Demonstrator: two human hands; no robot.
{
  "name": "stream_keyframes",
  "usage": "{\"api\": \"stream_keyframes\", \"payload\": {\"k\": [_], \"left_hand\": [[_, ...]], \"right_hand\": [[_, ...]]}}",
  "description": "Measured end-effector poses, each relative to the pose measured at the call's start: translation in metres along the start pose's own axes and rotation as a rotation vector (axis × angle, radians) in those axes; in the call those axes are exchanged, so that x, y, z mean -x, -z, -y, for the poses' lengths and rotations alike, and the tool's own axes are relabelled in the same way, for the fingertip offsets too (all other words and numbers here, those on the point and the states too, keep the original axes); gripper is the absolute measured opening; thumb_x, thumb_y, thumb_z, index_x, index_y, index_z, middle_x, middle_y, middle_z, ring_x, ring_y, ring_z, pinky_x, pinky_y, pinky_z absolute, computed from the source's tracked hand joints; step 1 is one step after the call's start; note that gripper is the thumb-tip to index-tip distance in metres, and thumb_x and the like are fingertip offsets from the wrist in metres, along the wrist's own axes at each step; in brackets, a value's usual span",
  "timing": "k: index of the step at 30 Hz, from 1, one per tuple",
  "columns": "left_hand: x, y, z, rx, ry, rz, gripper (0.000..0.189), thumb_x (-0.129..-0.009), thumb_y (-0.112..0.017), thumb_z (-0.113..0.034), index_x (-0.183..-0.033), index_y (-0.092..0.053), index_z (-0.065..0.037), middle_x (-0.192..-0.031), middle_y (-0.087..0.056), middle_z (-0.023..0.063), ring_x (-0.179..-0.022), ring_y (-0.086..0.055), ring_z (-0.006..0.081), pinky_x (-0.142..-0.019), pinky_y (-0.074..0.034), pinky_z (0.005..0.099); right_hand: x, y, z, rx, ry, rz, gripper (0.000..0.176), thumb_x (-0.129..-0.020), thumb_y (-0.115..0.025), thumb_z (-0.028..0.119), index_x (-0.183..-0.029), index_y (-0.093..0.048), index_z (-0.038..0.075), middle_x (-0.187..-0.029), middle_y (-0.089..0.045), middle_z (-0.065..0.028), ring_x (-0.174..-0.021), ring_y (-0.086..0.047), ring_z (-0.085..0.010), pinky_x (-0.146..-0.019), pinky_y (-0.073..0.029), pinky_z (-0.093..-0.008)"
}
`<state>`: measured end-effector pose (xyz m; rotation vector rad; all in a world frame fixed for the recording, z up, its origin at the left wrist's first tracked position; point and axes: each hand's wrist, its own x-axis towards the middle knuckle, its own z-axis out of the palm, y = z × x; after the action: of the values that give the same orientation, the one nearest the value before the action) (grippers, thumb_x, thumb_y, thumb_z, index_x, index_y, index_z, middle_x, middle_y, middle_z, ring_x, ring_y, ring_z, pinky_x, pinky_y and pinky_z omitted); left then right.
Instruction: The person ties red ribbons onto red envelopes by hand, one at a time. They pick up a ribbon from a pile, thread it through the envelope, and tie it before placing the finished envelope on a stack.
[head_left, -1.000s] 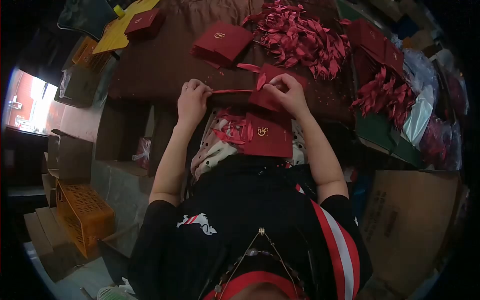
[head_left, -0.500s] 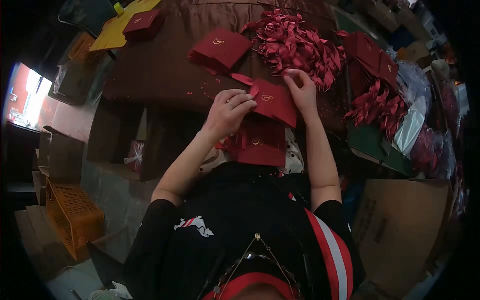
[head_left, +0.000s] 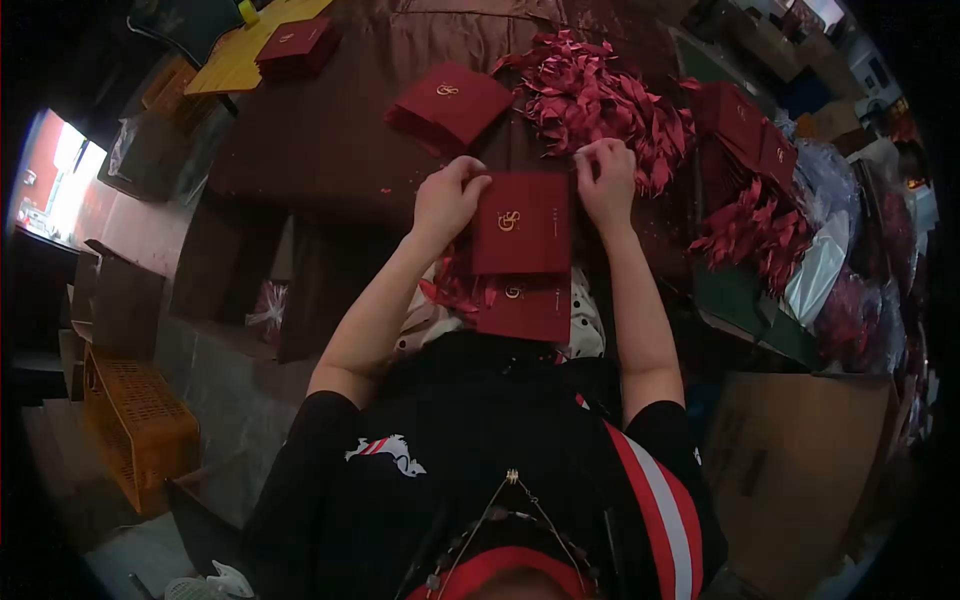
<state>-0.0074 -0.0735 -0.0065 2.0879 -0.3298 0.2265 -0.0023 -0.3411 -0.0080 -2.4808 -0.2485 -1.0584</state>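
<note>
A flat red paper bag (head_left: pixel 521 226) with a gold emblem faces me at the table's front edge. My left hand (head_left: pixel 448 197) is closed in a pinch at the bag's upper left corner. On the other side, my right hand (head_left: pixel 608 186) has its fingers curled and pinched just beside the upper right corner. What sits between the fingertips of either hand is too small to make out. Below, on my lap, lies another red bag (head_left: pixel 524 310), partly covered by the first. Red ribbon (head_left: pixel 448 288) lies to its left.
The table has a brown cloth (head_left: pixel 290 150). On it are a stack of red bags (head_left: pixel 450 100) and a heap of red ribbons (head_left: pixel 600 105). More bags (head_left: pixel 745 125) and ribbons (head_left: pixel 755 225) sit at right. Cardboard boxes (head_left: pixel 800 470) and an orange crate (head_left: pixel 140 425) stand around me.
The bag between my hands has turned from tilted to upright and faces me. My left hand has moved up and outward from its front to the upper left corner.
</note>
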Motion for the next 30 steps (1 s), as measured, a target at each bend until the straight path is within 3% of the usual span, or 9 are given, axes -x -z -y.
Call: {"api": "stream_keyframes", "payload": {"k": [3, 6, 7, 10, 13, 16, 22, 25, 30], "left_hand": [[0.007, -0.008, -0.009, -0.093, 0.088, 0.047, 0.027, -0.095, -0.068, -0.028, -0.113, -0.068, -0.007, -0.103, -0.074, 0.0145, -0.099, -0.071, 0.0325, -0.086, -0.055, 0.0417], [0.009, -0.021, -0.006, -0.242, -0.004, -0.033, 0.026, -0.094, -0.069, -0.029, -0.112, -0.069, -0.009, -0.098, -0.072, 0.0129, -0.095, -0.065, 0.0332, -0.086, -0.052, 0.0436], [0.011, -0.025, -0.002, -0.245, -0.005, -0.029, 0.026, -0.094, -0.069, -0.029, -0.112, -0.069, -0.009, -0.098, -0.072, 0.0129, -0.095, -0.065, 0.0332, -0.086, -0.052, 0.0436], [0.019, -0.027, -0.007, -0.360, -0.362, -0.342, 0.026, -0.087, -0.078, -0.021, -0.107, -0.069, -0.007, -0.101, -0.066, 0.0085, -0.101, -0.059, 0.0328, -0.091, -0.048, 0.0427], [0.039, -0.014, -0.019, -0.372, -0.393, -0.402, 0.029, -0.085, -0.080, -0.021, -0.107, -0.068, -0.007, -0.098, -0.064, 0.0072, -0.097, -0.059, 0.0314, -0.089, -0.049, 0.0431], [0.069, -0.009, -0.027, -0.220, -0.075, -0.143, 0.035, -0.085, -0.082, -0.030, -0.107, -0.067, -0.008, -0.096, -0.064, 0.0081, -0.090, -0.066, 0.0259, -0.080, -0.054, 0.0406], [0.072, -0.020, -0.022, -0.251, 0.068, -0.015, 0.052, -0.080, -0.085, -0.038, -0.115, -0.065, -0.006, -0.101, -0.066, 0.0101, -0.091, -0.067, 0.0269, -0.080, -0.055, 0.0397], [0.071, -0.021, -0.022, -0.181, 0.016, -0.062, 0.051, -0.079, -0.086, -0.031, -0.118, -0.065, -0.006, -0.099, -0.066, 0.0099, -0.088, -0.066, 0.0241, -0.079, -0.054, 0.0384], [0.066, -0.026, -0.016, 0.234, 0.174, -0.009, 0.045, -0.082, -0.082, -0.014, -0.122, -0.064, -0.003, -0.100, -0.067, 0.0063, -0.084, -0.063, 0.0158, -0.079, -0.053, 0.0318]], "right_hand": [[-0.006, 0.029, 0.027, -0.303, 0.030, -0.223, 0.009, -0.097, -0.066, 0.011, -0.103, -0.061, 0.006, -0.106, -0.064, -0.0062, -0.103, -0.058, -0.0282, -0.086, -0.048, -0.0404], [0.010, 0.036, 0.061, -0.759, -0.033, -0.154, 0.011, -0.099, -0.065, 0.008, -0.108, -0.059, 0.005, -0.105, -0.067, -0.0086, -0.090, -0.065, -0.0249, -0.080, -0.052, -0.0360], [0.014, 0.036, 0.070, -0.716, -0.001, -0.123, 0.013, -0.097, -0.066, 0.006, -0.108, -0.059, 0.004, -0.101, -0.067, -0.0114, -0.088, -0.067, -0.0264, -0.077, -0.053, -0.0349], [0.025, 0.030, 0.091, -0.669, -0.165, 0.079, 0.014, -0.097, -0.065, 0.010, -0.107, -0.058, 0.002, -0.094, -0.066, -0.0149, -0.087, -0.069, -0.0290, -0.077, -0.053, -0.0362], [0.038, 0.002, 0.073, -0.606, -0.155, 0.126, 0.014, -0.097, -0.066, 0.010, -0.107, -0.058, 0.002, -0.093, -0.068, -0.0140, -0.087, -0.069, -0.0264, -0.077, -0.053, -0.0350], [0.045, -0.005, 0.069, -0.678, -0.295, 0.181, 0.020, -0.095, -0.069, 0.010, -0.111, -0.063, 0.000, -0.097, -0.070, -0.0130, -0.091, -0.070, -0.0223, -0.079, -0.054, -0.0338], [0.048, -0.007, 0.069, -0.655, -0.206, 0.157, 0.014, -0.092, -0.072, 0.009, -0.104, -0.071, 0.002, -0.100, -0.072, -0.0120, -0.091, -0.071, -0.0243, -0.078, -0.056, -0.0345], [0.049, -0.005, 0.074, -0.578, -0.119, 0.155, 0.012, -0.089, -0.073, 0.006, -0.101, -0.071, 0.003, -0.097, -0.071, -0.0111, -0.091, -0.071, -0.0264, -0.076, -0.056, -0.0360], [0.047, 0.001, 0.080, -0.444, -0.003, 0.137, 0.012, -0.085, -0.074, 0.005, -0.096, -0.070, 0.004, -0.094, -0.068, -0.0102, -0.088, -0.069, -0.0285, -0.075, -0.056, -0.0381]]}}
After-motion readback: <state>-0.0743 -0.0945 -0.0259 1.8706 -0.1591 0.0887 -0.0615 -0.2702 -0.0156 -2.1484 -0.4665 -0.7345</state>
